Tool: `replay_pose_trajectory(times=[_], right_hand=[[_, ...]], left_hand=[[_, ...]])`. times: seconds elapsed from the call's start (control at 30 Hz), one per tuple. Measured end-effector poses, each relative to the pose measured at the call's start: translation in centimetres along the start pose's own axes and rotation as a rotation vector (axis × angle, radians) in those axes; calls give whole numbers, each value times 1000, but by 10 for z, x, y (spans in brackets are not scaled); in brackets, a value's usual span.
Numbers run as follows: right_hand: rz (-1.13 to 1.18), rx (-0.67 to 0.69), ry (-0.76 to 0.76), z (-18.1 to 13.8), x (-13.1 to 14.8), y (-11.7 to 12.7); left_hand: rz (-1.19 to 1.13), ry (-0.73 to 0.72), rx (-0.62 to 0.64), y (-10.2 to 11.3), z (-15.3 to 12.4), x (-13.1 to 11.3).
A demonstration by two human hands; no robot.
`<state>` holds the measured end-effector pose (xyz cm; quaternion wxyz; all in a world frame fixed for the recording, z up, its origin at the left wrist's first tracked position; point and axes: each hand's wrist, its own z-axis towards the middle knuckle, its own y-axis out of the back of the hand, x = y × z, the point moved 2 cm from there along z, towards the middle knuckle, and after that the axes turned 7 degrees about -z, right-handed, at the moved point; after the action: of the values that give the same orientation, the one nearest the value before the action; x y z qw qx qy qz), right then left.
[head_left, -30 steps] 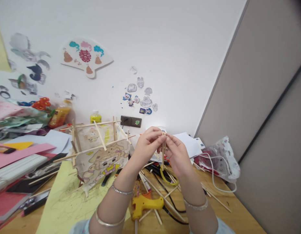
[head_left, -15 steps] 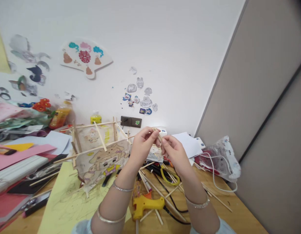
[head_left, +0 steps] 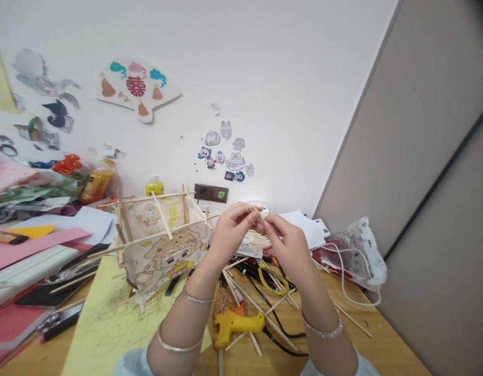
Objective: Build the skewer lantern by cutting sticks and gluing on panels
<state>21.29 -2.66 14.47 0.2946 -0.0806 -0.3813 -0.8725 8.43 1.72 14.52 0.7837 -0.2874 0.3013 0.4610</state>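
Observation:
My left hand (head_left: pixel 234 227) and my right hand (head_left: pixel 286 240) are raised close together above the table, both closed in a pinch. Between their fingertips is a thin, pale wooden stick (head_left: pixel 257 213), largely covered by the fingers. To the left stands a lantern-like frame (head_left: pixel 163 241) of wooden sticks with drawn cartoon panels. Below my hands lies a yellow glue gun (head_left: pixel 237 325), among loose wooden sticks (head_left: pixel 278 334). Yellow-handled scissors (head_left: pixel 273 287) rest beside the sticks.
Yellow paper (head_left: pixel 96 318) with pencil drawings lies under the frame. Coloured papers and pens crowd the left. An orange bottle (head_left: pixel 97 183) and a smaller yellow bottle (head_left: pixel 154 185) stand by the wall. At right are a plastic bag (head_left: pixel 358 256) and a white cable (head_left: pixel 345 284).
My right hand has shifted slightly right and turned, its fingers still at the stick. My left hand stays nearly in place. The view has moved a little.

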Motion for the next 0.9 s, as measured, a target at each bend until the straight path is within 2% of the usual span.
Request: replay_pose_trajectory(times=[0.13,0.23,0.37,0.43,0.53,0.6,0.8,0.9], right_hand=[[-127,-7,77,2,-3,2],[-207,-31,145,4,-6,2],[-331,-8,248,5,-8,1],[-385,25,296,4,-8,0],[-444,63,350,4,-8,-3],[-430,74,363,4,-9,-3],[-361,87,331,6,-18,-2],[-343,101,369,6,-19,-8]], left_hand=[[-37,57,3,1,1,1],[-14,130,66,5,1,-3],[215,222,189,14,-1,-11],[451,177,234,18,-3,-16],[882,8,298,18,-5,-21],[1045,-58,334,16,-6,-21],[1076,-49,412,16,-5,-16],[1095,-20,471,14,-7,-9]])
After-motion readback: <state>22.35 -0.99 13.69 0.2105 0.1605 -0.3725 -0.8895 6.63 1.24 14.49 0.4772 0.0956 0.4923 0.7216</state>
